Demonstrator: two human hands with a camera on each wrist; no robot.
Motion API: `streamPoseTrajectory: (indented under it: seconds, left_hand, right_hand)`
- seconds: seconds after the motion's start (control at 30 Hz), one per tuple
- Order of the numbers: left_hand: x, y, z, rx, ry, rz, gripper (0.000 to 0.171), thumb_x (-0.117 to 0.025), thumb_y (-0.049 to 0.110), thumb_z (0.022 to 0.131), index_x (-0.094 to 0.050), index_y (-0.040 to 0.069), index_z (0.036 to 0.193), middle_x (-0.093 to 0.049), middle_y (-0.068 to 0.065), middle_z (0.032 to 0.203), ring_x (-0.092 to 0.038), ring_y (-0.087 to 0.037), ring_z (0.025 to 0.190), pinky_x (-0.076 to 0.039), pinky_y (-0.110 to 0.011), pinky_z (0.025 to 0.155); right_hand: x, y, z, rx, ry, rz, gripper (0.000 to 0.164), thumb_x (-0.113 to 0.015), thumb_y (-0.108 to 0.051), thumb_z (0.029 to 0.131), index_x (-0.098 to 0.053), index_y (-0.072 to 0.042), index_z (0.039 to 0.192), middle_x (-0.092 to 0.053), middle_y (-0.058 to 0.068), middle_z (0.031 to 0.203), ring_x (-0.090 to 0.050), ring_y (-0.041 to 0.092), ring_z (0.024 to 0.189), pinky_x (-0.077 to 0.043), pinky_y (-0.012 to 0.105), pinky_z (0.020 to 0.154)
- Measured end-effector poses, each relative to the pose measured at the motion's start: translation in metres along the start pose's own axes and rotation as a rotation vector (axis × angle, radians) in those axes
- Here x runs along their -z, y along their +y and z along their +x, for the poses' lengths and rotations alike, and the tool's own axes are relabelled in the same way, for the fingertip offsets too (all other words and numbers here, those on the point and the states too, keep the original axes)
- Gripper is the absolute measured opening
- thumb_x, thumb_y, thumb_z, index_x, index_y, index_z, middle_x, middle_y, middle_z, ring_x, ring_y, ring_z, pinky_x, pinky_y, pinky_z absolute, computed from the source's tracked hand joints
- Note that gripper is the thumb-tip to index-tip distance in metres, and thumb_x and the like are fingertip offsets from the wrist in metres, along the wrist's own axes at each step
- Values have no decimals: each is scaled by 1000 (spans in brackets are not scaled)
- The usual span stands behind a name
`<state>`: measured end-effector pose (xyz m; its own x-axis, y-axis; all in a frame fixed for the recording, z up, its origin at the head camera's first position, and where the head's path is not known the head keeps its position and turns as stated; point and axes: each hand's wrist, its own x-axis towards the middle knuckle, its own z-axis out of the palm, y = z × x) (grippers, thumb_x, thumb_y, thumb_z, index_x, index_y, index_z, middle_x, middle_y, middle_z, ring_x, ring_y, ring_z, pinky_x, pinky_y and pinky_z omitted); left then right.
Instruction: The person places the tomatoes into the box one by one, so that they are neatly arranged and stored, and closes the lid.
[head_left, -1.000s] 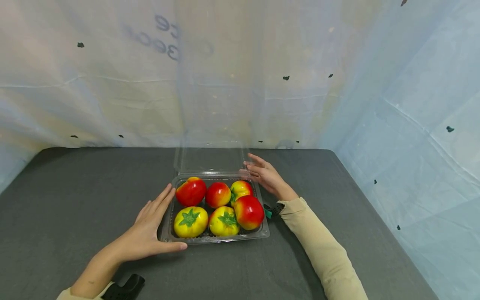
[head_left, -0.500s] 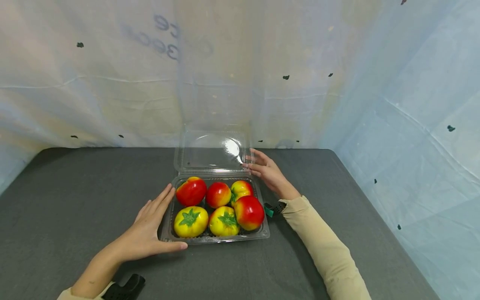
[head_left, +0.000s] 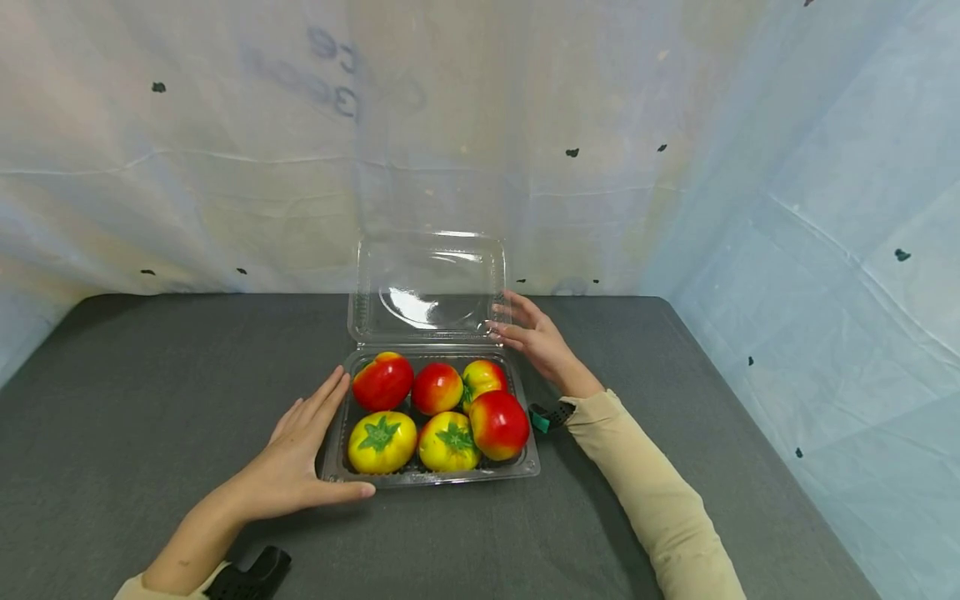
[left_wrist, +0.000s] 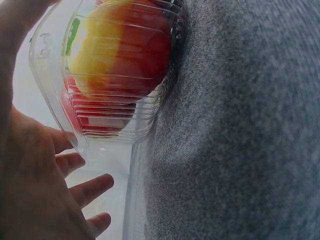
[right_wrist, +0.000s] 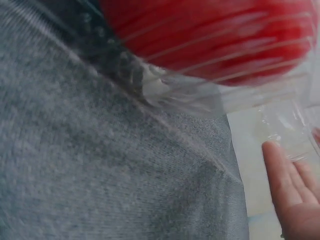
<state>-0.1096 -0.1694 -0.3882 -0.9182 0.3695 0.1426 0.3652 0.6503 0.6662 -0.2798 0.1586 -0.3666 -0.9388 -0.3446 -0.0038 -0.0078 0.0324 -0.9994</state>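
Observation:
A clear plastic clamshell box (head_left: 480, 476) stands on the table, holding several glossy red-and-yellow fruits, some with a green star-shaped calyx. Its lid (head_left: 431, 287) tilts upward from the hinge along the far side. My left hand (head_left: 296, 454) lies along the box's left side, fingers extended, thumb at the near left corner. In the left wrist view, fingertips (left_wrist: 70, 161) touch the rim. At the lid's right edge is my right hand (head_left: 543, 342), its fingers fairly straight and touching the plastic. A red fruit (right_wrist: 215, 40) fills the top of the right wrist view.
A dark grey cloth-covered table (head_left: 187, 392) spreads around the box. Translucent white sheeting (head_left: 247, 200) hangs at the back and on the right (head_left: 840, 250). Each wrist wears a black strap.
The lid has swung higher, standing more upright toward me, and my right hand has moved slightly up with it. My left hand and the fruits stay where they were.

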Motion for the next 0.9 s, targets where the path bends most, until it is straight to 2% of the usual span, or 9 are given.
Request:
streamPoseTrajectory:
  seconds: [0.1, 0.23, 0.43, 0.9]
  left_hand:
    - [0, 0, 0, -2, -3, -4, 125, -81, 56, 66, -3, 19, 156, 0, -8, 162, -10, -44, 144, -4, -70, 108]
    - [0, -1, 1, 1, -5, -3, 125, -81, 56, 66, -3, 19, 156, 0, -8, 162, -10, -44, 144, -4, -70, 107]
    - [0, 0, 2, 8, -7, -1, 125, -81, 56, 66, -3, 19, 156, 1, -9, 162, -11, -45, 143, -5, -70, 107]
    - [-1, 0, 4, 11, -8, 19, 125, -80, 58, 66, -3, 20, 156, 1, -7, 162, -11, -44, 144, -6, -70, 107]
  right_hand:
    - [1, -2, 0, 45, -11, -7, 66, -51, 6, 94, -25, -11, 152, -38, 20, 148, -46, 41, 130, -45, 42, 102]
    - [3, -4, 0, 81, -29, 5, 67, -51, 8, 93, -25, -10, 152, -38, 21, 148, -45, 43, 130, -48, 41, 99]
    - [5, -5, 0, 103, -53, 21, 69, -51, 10, 93, -23, -10, 153, -36, 22, 148, -43, 44, 131, -49, 37, 98]
    - [7, -14, -7, 130, -35, -33, 65, -55, 1, 93, -27, -10, 152, -38, 22, 147, -42, 39, 133, -38, 50, 108]
